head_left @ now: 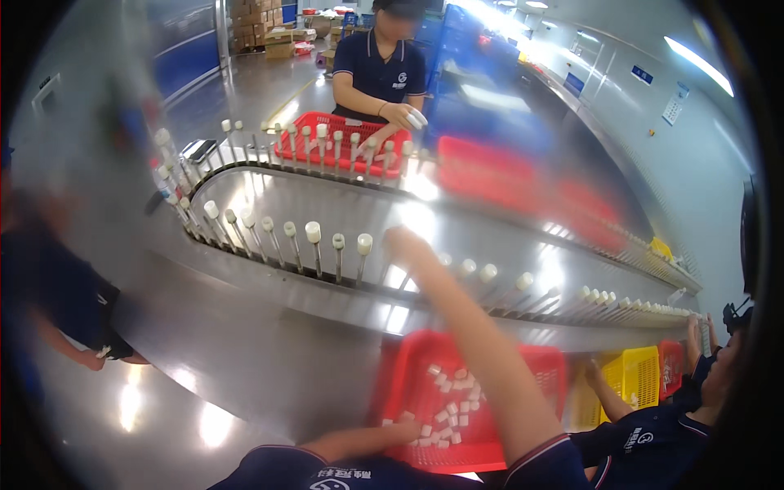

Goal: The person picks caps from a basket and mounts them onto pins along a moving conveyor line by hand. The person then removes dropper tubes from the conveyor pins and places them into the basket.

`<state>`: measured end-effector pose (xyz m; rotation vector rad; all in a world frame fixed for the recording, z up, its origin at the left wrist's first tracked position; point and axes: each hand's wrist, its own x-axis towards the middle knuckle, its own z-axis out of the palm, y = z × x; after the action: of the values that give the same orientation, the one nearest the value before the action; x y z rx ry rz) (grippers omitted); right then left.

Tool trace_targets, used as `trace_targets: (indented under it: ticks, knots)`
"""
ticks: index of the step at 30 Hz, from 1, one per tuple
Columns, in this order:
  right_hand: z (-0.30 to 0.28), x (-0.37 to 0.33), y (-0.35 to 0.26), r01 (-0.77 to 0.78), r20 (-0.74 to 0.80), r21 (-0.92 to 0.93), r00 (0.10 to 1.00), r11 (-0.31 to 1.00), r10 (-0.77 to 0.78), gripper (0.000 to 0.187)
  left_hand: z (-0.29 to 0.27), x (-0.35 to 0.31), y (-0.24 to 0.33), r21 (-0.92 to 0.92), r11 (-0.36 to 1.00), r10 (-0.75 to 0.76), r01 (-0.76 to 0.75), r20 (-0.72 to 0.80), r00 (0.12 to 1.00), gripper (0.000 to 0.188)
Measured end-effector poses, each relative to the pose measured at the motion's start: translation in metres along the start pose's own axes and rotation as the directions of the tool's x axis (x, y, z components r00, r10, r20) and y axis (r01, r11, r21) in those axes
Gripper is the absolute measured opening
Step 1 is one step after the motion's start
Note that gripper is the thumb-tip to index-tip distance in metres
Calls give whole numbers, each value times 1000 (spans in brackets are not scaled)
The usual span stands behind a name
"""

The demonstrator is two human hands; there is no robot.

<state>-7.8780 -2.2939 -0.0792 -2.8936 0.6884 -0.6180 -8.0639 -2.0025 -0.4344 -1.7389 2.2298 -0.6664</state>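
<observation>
My right hand (400, 243) reaches over the oval conveyor track to the top of one of its upright metal rods. Its fingers are curled and slightly blurred, and whatever they hold is hidden. My left hand (403, 430) rests low at the left side of a red basket (535, 384), fingers bent in among small white plastic caps (453, 408); I cannot make out what is in them. Left of my right hand, a rod carries a white cap (364, 243), and another wide white cap (313, 232) stands farther along that row.
Capped rods (488, 273) continue right along the near track. Across the conveyor, a person (380, 73) holds white pieces over a red basket (286, 147). At right, another person (653, 433) works beside a yellow basket (637, 371). Someone (65, 286) stands at left.
</observation>
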Motion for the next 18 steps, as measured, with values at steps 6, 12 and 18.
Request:
trace_targets:
  ticks: [6, 12, 18]
  knots:
    - [-1, -51, -64, 27, -262, -36, 964, 999, -36, 28, -13, 28, -79, -806, 582, 579, -109, 316, 751, 22]
    - [70, -209, -61, -334, -106, 281, 921, 900, 375, 21, -7, -5, -122, -803, 524, 606, -283, 118, 787, 13]
    - [114, -335, -60, -435, 244, -247, 837, 866, 490, 30, -31, -20, -172, -882, 455, 586, -122, 192, 787, 26]
